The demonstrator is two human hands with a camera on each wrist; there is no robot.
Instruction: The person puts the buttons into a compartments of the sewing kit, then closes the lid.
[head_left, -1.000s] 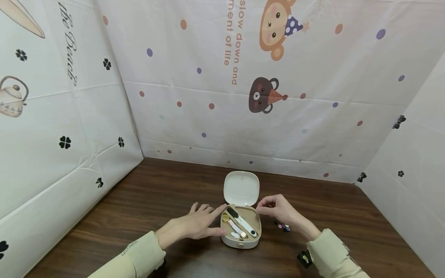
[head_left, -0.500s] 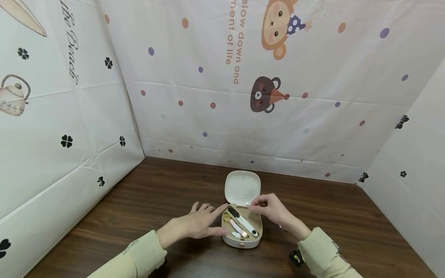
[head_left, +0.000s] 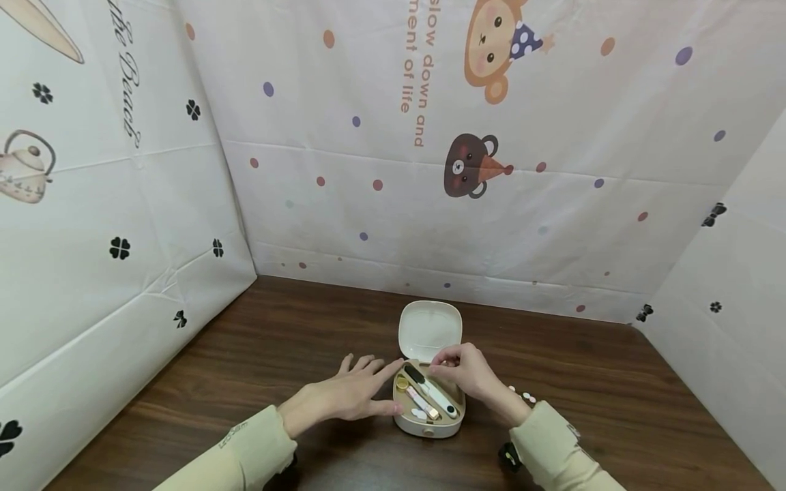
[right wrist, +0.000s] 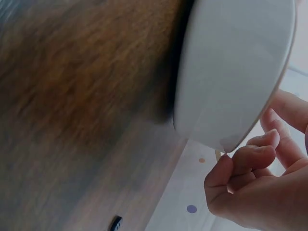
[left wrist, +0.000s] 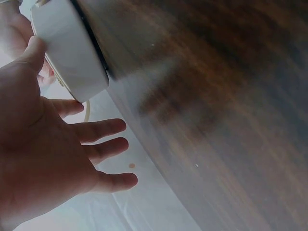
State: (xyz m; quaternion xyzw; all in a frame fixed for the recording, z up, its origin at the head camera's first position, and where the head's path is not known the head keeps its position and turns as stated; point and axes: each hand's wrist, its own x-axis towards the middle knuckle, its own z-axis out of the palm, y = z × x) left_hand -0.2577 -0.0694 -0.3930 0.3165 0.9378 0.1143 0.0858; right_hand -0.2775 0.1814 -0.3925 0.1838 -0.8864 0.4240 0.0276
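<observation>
A white box [head_left: 428, 429] with a tan inside stands on the table, its white lid [head_left: 430, 330] raised at the back. Inside lie a white tool with a black end [head_left: 439, 398], a slim pink-and-gold piece [head_left: 422, 402], a round gold piece [head_left: 402, 383] and small white pieces [head_left: 419, 413]. My left hand [head_left: 346, 395] spreads its straight fingers, with thumb and index fingertip at the box's left side. Above the box's right half, my right hand [head_left: 469, 374] brings thumb and index finger together, the other fingers curled. I cannot tell whether anything is pinched there.
Several small pale buttons [head_left: 529, 397] lie on the brown table [head_left: 319, 327], right of the box and partly behind my right wrist. A dark button [right wrist: 116, 224] shows in the right wrist view. White printed cloth [head_left: 344, 211] walls the table at the back and both sides.
My right hand has moved left, from beside the box's right rim to over its inside. The left hand stays at the box's left side.
</observation>
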